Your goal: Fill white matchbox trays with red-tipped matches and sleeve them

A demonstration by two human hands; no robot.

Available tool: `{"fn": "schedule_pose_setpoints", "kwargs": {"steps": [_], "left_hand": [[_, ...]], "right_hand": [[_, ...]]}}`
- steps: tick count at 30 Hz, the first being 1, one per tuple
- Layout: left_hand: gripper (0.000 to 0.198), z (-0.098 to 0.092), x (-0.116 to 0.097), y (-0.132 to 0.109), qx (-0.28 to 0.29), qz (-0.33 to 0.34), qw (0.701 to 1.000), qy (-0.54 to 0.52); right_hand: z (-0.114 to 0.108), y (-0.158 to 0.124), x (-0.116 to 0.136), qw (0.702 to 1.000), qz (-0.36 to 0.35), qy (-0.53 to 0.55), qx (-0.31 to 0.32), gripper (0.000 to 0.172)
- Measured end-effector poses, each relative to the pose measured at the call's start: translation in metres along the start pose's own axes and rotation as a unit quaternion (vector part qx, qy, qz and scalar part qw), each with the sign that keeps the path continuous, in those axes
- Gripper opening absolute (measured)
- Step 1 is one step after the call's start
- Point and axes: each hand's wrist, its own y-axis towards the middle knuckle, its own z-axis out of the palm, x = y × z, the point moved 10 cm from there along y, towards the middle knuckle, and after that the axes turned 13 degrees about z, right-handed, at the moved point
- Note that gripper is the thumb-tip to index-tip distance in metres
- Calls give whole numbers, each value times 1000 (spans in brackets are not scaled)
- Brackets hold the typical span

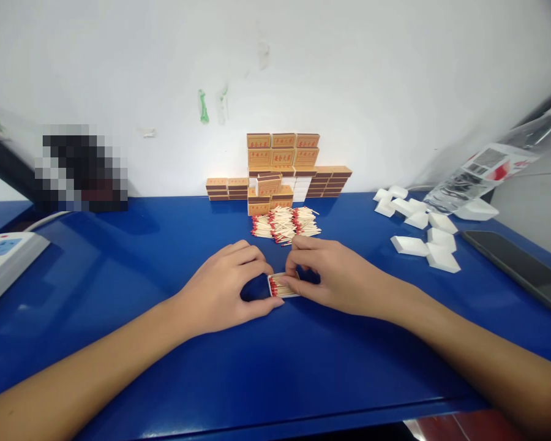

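A small white matchbox tray [298, 295] lies on the blue tabletop, filled with a layer of red-headed matches [275, 286]. My left hand [232, 285] grips its left end, with the thumb at the near side and the fingertips at the far side. Curled over the right part of the tray is my right hand [326, 269], its thumb and fingers on the matches there; it hides that end. Just beyond my hands are loose matches [284, 225] in several bunches. Behind them stand stacked yellow and brown matchboxes [283, 157], with one box leaning at the front.
Several empty white trays [408, 245] are scattered at the right. Beyond them leans a clear plastic bottle [500, 160], and a dark phone [523, 266] lies nearby. A white power strip [13, 263] sits at the left edge. The white wall [349, 73] closes off the back.
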Motion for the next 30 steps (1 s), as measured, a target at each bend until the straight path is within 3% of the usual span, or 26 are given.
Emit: {"fn": "schedule_pose_setpoints", "kwargs": {"steps": [12,19,24,30], "left_hand": [[25,0,0,-1,-3,3,1000,10],[24,-1,-1,-1,-4,4,1000,5],[24,0,0,-1,-3,-1,1000,3],[26,-1,1,0,-6,0,1000,6]], "right_hand": [[-2,-2,2,1000,4,-12,23,18],[-10,0,1,1000,-9,7,-28,20],[-5,2,1,1000,-3,10,-14,21],[-42,12,-40,994,45,-2,-102,12]]}}
